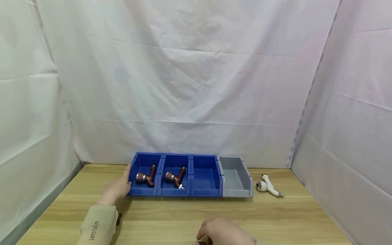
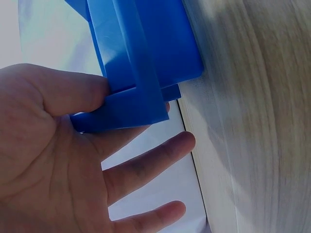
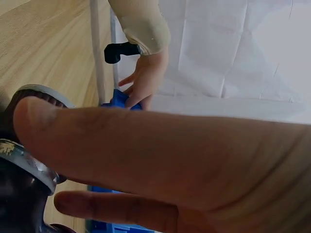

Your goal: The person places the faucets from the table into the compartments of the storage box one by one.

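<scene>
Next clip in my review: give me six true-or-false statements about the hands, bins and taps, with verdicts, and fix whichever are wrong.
1. The left hand grips the edge of the leftmost blue bin. True.
2. The white tap lies on the table beside the grey bin. True.
3. The grey bin stands between two blue bins. False: it stands at the right-hand end of the row.
4. The right hand holds a dark tap. True.
5. The left hand also holds a tap. False: its thumb and index finger pinch the bin.
6. All three blue bins have taps in them. False: one brown tap lies in the leftmost blue bin, another brown tap in the middle blue bin.
</scene>
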Demonstrator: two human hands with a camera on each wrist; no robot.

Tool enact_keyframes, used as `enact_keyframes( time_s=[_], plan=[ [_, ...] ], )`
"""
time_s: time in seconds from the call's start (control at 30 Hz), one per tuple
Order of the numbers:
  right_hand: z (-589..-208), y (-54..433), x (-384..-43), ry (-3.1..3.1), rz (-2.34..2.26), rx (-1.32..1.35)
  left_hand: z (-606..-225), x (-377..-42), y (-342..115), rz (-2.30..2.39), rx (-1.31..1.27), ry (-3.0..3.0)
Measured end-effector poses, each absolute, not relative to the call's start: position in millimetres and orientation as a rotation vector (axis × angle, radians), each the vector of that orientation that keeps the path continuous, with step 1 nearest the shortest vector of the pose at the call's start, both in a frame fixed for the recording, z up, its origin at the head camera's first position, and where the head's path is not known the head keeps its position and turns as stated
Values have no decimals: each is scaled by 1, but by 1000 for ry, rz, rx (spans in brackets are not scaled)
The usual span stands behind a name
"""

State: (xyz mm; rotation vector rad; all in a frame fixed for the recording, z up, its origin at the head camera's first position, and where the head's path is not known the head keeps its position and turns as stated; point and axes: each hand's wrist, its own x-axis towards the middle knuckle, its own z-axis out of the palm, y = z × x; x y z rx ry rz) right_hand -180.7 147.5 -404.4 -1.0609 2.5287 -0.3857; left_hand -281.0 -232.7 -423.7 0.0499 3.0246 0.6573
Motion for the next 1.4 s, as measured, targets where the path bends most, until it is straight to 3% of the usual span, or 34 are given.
enact_keyframes(
  time_s=[0.27,1.0,1.4],
  plan=[
    [-407,143,-182,2538,-307,-978,-421,-282,-233,664,60,3029],
    [-426,138,-186,2621,-177,-1099,-423,-278,-233,707,85,3032],
    [-424,136,-185,2611,-147,-969,-424,-280,-233,692,64,3019]
  ],
)
